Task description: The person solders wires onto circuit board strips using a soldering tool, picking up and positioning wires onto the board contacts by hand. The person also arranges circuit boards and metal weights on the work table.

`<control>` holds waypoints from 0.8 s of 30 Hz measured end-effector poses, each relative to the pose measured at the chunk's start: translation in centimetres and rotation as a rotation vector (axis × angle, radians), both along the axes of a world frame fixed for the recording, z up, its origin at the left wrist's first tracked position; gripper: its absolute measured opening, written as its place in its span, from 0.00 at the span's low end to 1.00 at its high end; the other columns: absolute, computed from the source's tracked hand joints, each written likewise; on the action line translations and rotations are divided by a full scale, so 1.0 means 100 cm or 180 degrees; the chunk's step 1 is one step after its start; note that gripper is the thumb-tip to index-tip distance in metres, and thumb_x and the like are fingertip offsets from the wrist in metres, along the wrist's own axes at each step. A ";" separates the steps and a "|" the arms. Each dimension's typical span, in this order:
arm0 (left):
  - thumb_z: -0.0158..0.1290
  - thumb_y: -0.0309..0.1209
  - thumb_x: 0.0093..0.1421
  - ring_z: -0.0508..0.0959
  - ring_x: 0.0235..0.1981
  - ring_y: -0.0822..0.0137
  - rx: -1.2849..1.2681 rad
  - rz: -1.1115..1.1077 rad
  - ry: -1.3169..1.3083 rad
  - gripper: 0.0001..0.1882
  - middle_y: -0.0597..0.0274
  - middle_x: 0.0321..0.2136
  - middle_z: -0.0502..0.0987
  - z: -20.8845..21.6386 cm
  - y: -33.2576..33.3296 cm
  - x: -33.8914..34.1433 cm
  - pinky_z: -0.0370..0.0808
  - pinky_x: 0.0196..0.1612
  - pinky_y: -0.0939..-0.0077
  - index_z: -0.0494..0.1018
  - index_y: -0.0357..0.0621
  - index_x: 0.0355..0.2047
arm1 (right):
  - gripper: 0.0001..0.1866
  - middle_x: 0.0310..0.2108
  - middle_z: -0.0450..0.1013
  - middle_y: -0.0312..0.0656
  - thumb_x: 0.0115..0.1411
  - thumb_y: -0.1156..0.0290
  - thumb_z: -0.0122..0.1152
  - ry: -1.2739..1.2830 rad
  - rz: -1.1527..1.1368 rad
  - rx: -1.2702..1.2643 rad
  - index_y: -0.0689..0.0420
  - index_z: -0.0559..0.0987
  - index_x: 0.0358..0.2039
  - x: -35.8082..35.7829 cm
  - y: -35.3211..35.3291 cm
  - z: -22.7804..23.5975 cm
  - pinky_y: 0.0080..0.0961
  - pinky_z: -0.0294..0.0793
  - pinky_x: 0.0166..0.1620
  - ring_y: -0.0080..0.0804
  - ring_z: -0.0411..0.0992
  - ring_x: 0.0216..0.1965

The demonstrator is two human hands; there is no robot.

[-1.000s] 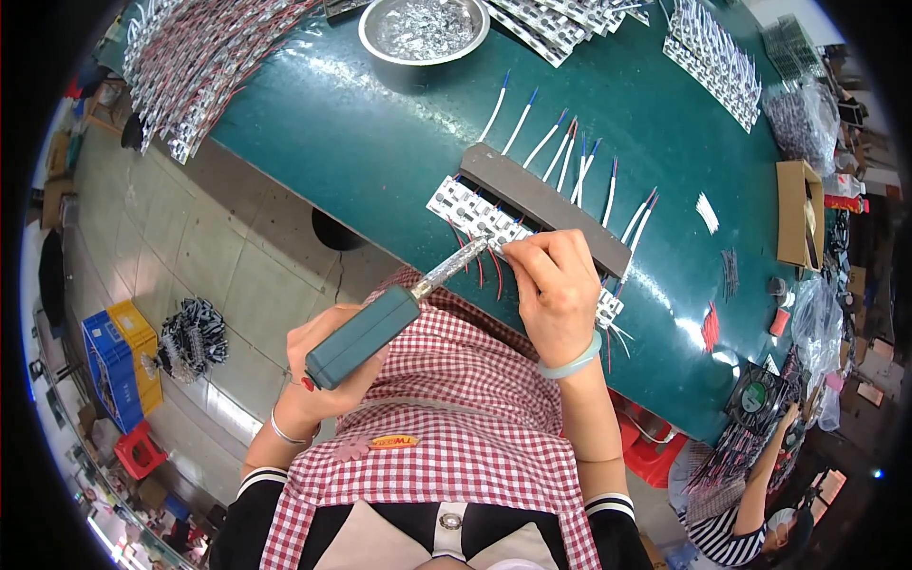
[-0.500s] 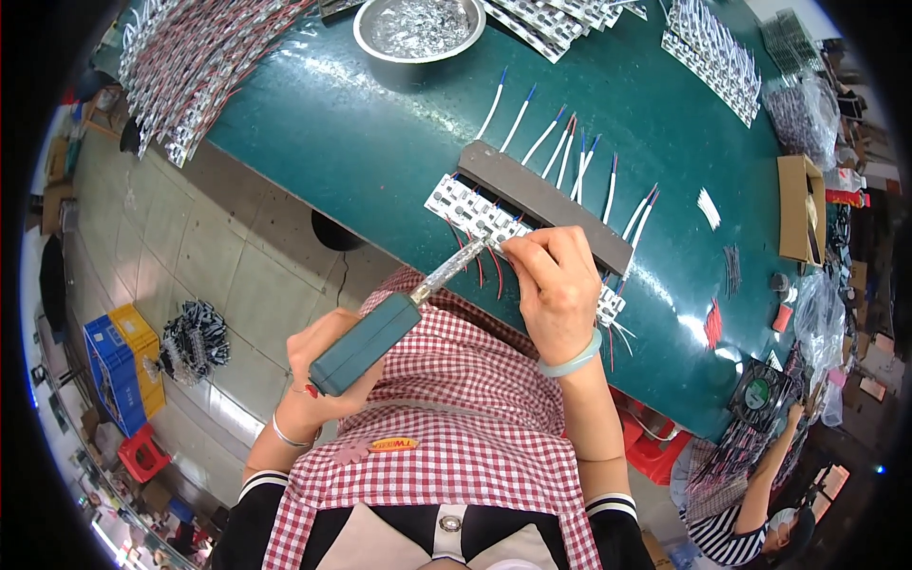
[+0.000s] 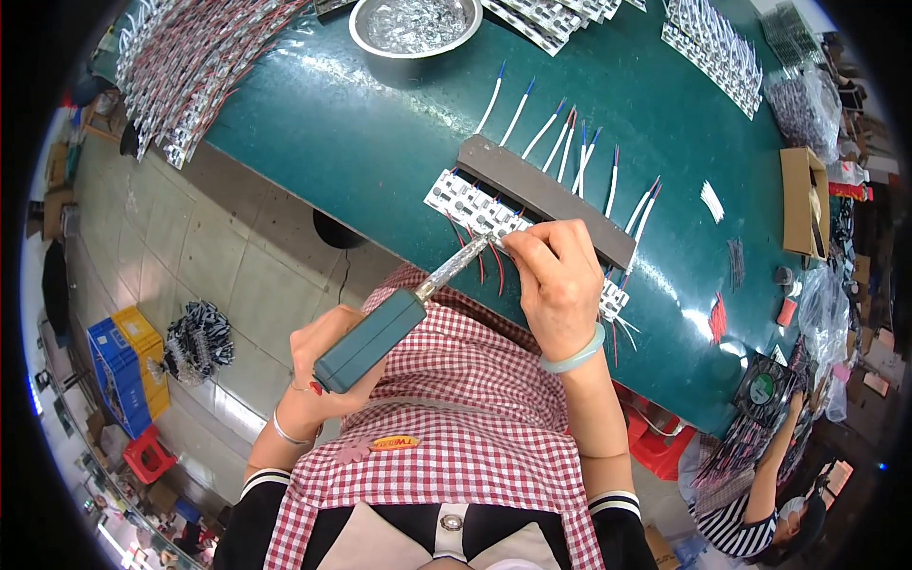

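- Left hand (image 3: 318, 342): wrapped round the green handle of an iron (image 3: 370, 340), gripping it, with the metal barrel aimed up and to the right.
- Right hand (image 3: 565, 290): thumb and forefinger pinched closed at the edge of the strip (image 3: 465, 201), right beside the iron's tip. Whether a fine wire sits between those fingertips cannot be told.
- Little has changed over the last second: the whole view has slipped slightly, but tip and fingertips stay at about the same part of the strip. I take that as work held on one spot, without a shift along the row.
- Strip: on the table (image 3: 380, 161), near its front edge, slanting down to the right; it passes under the right hand and seems to show again beyond it.
- Red wires (image 3: 501, 271): hanging off the strip's near side, just as they were.
- Bar (image 3: 541, 195): dark, lying along the strip's far side; white leads (image 3: 491, 104) with coloured ends fan out beyond it, unmoved.
- Further out: a metal bowl (image 3: 415, 55) of silvery bits, a pile of wired strips (image 3: 199, 76) at far left, loose red pieces (image 3: 718, 318) to the right.
- Far right: a co-worker's arm (image 3: 771, 446).
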State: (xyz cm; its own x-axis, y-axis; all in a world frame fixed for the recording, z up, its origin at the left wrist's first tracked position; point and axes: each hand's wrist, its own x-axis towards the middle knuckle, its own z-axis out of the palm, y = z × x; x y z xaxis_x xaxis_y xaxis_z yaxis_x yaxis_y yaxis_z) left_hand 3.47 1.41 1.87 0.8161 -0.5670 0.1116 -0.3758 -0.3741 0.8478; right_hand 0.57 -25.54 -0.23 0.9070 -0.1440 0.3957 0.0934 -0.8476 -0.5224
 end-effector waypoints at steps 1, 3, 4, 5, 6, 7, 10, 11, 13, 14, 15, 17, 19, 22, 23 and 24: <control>0.60 0.16 0.41 0.81 0.25 0.57 0.0004 -0.0005 0.0000 0.13 0.51 0.26 0.78 0.001 0.000 0.000 0.77 0.31 0.73 0.75 0.31 0.31 | 0.10 0.30 0.73 0.40 0.47 0.82 0.70 0.0000 -0.0005 0.0004 0.57 0.82 0.31 0.000 0.000 0.000 0.33 0.72 0.35 0.39 0.72 0.34; 0.61 0.16 0.41 0.80 0.24 0.58 -0.0019 0.0093 -0.0252 0.12 0.52 0.26 0.78 0.001 -0.001 0.000 0.76 0.28 0.74 0.76 0.32 0.30 | 0.10 0.30 0.73 0.40 0.48 0.82 0.70 -0.0016 0.0014 -0.0014 0.57 0.82 0.31 0.000 -0.001 -0.002 0.33 0.72 0.35 0.39 0.72 0.34; 0.61 0.16 0.41 0.80 0.24 0.58 -0.0014 0.0087 -0.0252 0.12 0.52 0.26 0.78 0.002 -0.001 -0.001 0.76 0.28 0.74 0.76 0.32 0.30 | 0.10 0.30 0.73 0.40 0.48 0.82 0.70 -0.0016 0.0008 -0.0008 0.57 0.82 0.31 0.000 -0.001 -0.003 0.33 0.72 0.35 0.39 0.72 0.34; 0.61 0.17 0.41 0.80 0.24 0.58 -0.0014 0.0131 -0.0369 0.12 0.52 0.26 0.78 0.003 0.000 -0.001 0.76 0.28 0.74 0.77 0.32 0.29 | 0.10 0.30 0.73 0.40 0.47 0.82 0.70 -0.0026 0.0014 -0.0004 0.57 0.82 0.31 0.000 -0.001 -0.003 0.33 0.72 0.35 0.39 0.72 0.34; 0.62 0.17 0.41 0.80 0.23 0.58 -0.0015 0.0176 -0.0488 0.12 0.53 0.26 0.78 0.005 0.000 -0.002 0.76 0.27 0.75 0.77 0.32 0.29 | 0.10 0.30 0.73 0.40 0.47 0.82 0.70 -0.0039 0.0021 0.0000 0.57 0.82 0.31 0.000 -0.001 -0.003 0.33 0.72 0.35 0.39 0.72 0.34; 0.62 0.17 0.41 0.80 0.23 0.58 -0.0012 0.0173 -0.0494 0.12 0.53 0.26 0.78 0.006 0.000 -0.001 0.76 0.27 0.75 0.77 0.32 0.29 | 0.10 0.30 0.73 0.40 0.47 0.82 0.70 -0.0045 0.0019 0.0003 0.57 0.82 0.31 0.001 -0.002 -0.003 0.33 0.72 0.35 0.39 0.72 0.34; 0.62 0.17 0.41 0.80 0.23 0.59 0.0018 0.0223 -0.0572 0.13 0.53 0.26 0.79 0.010 -0.002 0.000 0.76 0.26 0.76 0.79 0.32 0.30 | 0.10 0.30 0.73 0.40 0.48 0.82 0.70 -0.0037 0.0013 -0.0009 0.57 0.82 0.31 0.003 -0.002 -0.002 0.33 0.72 0.35 0.39 0.72 0.33; 0.61 0.17 0.41 0.80 0.23 0.59 0.0010 0.0220 -0.0571 0.13 0.53 0.27 0.79 0.009 -0.003 0.000 0.77 0.27 0.75 0.79 0.32 0.32 | 0.10 0.30 0.72 0.40 0.48 0.82 0.70 -0.0039 0.0014 0.0013 0.57 0.82 0.31 0.002 -0.002 -0.001 0.33 0.72 0.35 0.39 0.72 0.33; 0.61 0.17 0.42 0.80 0.24 0.58 -0.0037 0.0174 -0.0593 0.14 0.52 0.28 0.79 0.008 -0.005 -0.002 0.77 0.28 0.75 0.79 0.32 0.33 | 0.09 0.30 0.72 0.40 0.47 0.82 0.70 -0.0065 -0.0031 -0.0001 0.57 0.82 0.31 0.001 -0.003 0.001 0.34 0.72 0.35 0.40 0.72 0.34; 0.61 0.17 0.43 0.81 0.24 0.58 -0.0090 0.0320 -0.0442 0.14 0.51 0.29 0.80 0.006 -0.004 -0.004 0.77 0.29 0.74 0.80 0.32 0.34 | 0.09 0.30 0.72 0.40 0.47 0.82 0.69 -0.0068 -0.0005 0.0019 0.57 0.82 0.31 0.000 -0.003 0.002 0.34 0.73 0.35 0.40 0.72 0.34; 0.61 0.17 0.44 0.81 0.25 0.58 -0.0177 0.0441 -0.0281 0.14 0.51 0.30 0.80 0.001 -0.005 -0.006 0.78 0.30 0.73 0.80 0.33 0.35 | 0.09 0.30 0.72 0.40 0.47 0.82 0.68 -0.0067 -0.0002 0.0002 0.57 0.81 0.30 -0.001 -0.006 0.002 0.34 0.73 0.35 0.41 0.72 0.34; 0.61 0.18 0.47 0.82 0.27 0.59 -0.0220 0.0586 0.0035 0.14 0.51 0.31 0.81 -0.012 0.005 -0.017 0.78 0.33 0.73 0.80 0.32 0.37 | 0.10 0.30 0.72 0.41 0.48 0.82 0.64 0.0055 0.0037 0.0050 0.57 0.80 0.32 -0.004 -0.004 0.002 0.35 0.73 0.37 0.42 0.71 0.35; 0.61 0.19 0.49 0.82 0.29 0.59 -0.0248 0.0677 0.0322 0.14 0.51 0.32 0.81 -0.023 0.015 -0.022 0.78 0.36 0.73 0.79 0.32 0.39 | 0.09 0.33 0.72 0.42 0.49 0.82 0.61 0.0029 0.0155 0.0186 0.58 0.80 0.32 -0.004 -0.003 -0.001 0.35 0.73 0.40 0.42 0.70 0.36; 0.55 0.13 0.58 0.72 0.24 0.76 -0.0220 0.0437 0.0289 0.20 0.59 0.41 0.80 -0.030 0.015 -0.013 0.70 0.26 0.80 0.76 0.34 0.51 | 0.09 0.33 0.71 0.41 0.48 0.82 0.61 -0.0071 0.0160 0.0464 0.59 0.80 0.32 -0.008 -0.003 0.002 0.35 0.73 0.41 0.42 0.71 0.37; 0.55 0.13 0.58 0.71 0.24 0.77 -0.0419 0.0515 0.0218 0.21 0.57 0.43 0.80 -0.029 0.008 -0.013 0.69 0.24 0.80 0.75 0.33 0.53 | 0.11 0.33 0.72 0.42 0.48 0.82 0.61 -0.0086 0.0245 0.0347 0.60 0.81 0.34 -0.011 -0.011 0.011 0.33 0.73 0.40 0.40 0.72 0.37; 0.54 0.13 0.58 0.70 0.23 0.77 -0.0597 0.0602 0.0164 0.22 0.55 0.44 0.79 -0.028 0.005 -0.015 0.68 0.23 0.81 0.73 0.33 0.54 | 0.11 0.33 0.72 0.42 0.48 0.82 0.61 -0.0087 0.0201 0.0364 0.60 0.81 0.34 -0.016 -0.022 0.025 0.33 0.73 0.40 0.40 0.72 0.37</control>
State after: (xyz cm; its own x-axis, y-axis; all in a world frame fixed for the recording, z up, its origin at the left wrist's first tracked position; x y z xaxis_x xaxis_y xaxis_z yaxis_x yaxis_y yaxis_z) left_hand 2.01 1.94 -0.94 0.9129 -0.3773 0.1559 -0.2688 -0.2682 0.9251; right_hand -1.02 -27.72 2.28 0.9048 -0.1327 0.4045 0.1600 -0.7746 -0.6119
